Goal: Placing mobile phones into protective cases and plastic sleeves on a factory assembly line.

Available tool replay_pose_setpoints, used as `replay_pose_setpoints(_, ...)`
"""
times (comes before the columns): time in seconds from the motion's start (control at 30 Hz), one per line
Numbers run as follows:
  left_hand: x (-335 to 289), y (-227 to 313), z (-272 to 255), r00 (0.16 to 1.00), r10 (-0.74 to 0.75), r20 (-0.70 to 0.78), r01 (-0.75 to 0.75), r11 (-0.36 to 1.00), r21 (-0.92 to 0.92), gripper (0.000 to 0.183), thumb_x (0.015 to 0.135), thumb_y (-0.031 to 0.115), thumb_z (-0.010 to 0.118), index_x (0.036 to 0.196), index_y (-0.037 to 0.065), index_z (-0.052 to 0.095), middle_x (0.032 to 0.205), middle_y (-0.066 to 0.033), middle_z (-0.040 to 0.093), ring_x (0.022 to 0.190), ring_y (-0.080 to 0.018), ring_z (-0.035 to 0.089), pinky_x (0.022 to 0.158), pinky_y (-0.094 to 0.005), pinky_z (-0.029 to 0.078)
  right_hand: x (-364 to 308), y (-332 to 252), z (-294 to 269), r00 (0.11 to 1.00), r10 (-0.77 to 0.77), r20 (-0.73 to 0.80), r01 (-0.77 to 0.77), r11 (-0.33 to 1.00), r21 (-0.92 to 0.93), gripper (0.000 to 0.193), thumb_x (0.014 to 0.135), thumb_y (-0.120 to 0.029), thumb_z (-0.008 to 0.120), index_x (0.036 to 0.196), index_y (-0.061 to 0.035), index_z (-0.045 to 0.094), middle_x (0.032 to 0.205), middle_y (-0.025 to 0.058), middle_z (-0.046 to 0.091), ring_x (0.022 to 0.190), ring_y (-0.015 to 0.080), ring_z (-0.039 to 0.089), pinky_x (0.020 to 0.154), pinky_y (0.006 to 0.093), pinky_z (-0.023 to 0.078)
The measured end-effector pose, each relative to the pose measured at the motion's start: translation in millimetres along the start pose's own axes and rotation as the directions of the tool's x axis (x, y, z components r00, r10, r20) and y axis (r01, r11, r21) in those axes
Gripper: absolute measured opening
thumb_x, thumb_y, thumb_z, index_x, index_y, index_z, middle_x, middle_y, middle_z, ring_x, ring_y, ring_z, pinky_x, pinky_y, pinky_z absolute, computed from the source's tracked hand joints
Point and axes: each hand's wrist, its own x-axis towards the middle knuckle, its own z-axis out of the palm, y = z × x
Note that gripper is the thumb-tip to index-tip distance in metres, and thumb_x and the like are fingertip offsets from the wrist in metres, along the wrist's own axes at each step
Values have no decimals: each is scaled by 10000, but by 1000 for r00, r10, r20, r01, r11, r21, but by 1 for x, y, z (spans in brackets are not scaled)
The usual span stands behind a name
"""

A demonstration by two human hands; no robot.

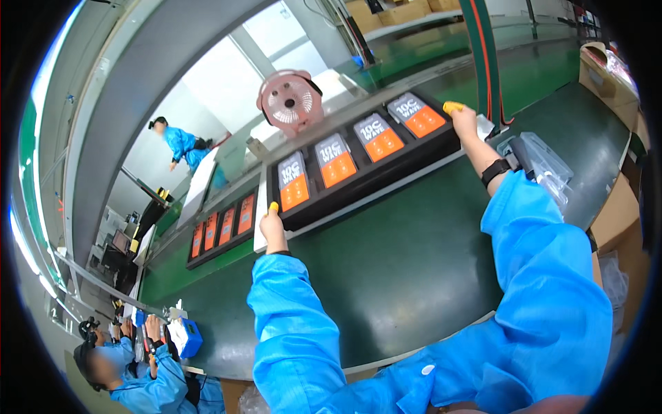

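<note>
A long black tray (372, 181) spans the space between my hands, and several flat grey-and-orange packs (294, 190) sit in its separate compartments. My left hand (274, 231) is closed on the tray's near left corner, the thumb in a yellow finger cot on the rim. At the far right end my right hand (464, 123) grips the tray, with a yellow cot on a digit at the edge. The fingers under the tray are hidden. Beyond my left hand, a second black tray (194, 263) with several orange packs (226, 225) lies on the green work surface (407, 269).
A pink fan (289, 103) stands behind the tray. A green post (480, 62) rises near my right hand, beside a clear plastic case (548, 160). Cardboard boxes (609, 86) line the right side. Co-workers (162, 379) sit at lower left near a blue box (191, 338).
</note>
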Motion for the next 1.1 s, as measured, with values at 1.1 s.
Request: replay_pose_setpoints(1.1,76,-141,-70,812,539,224,-567,637,522,315,784,254,517,965,-2,546,922,-149,510,870,-300,458,774,-399,363,-276,-134,48,88,-462,882,575,747,333,239,665,-205,682,852,-73,613,812,76,510,754,241,501,637,309,446)
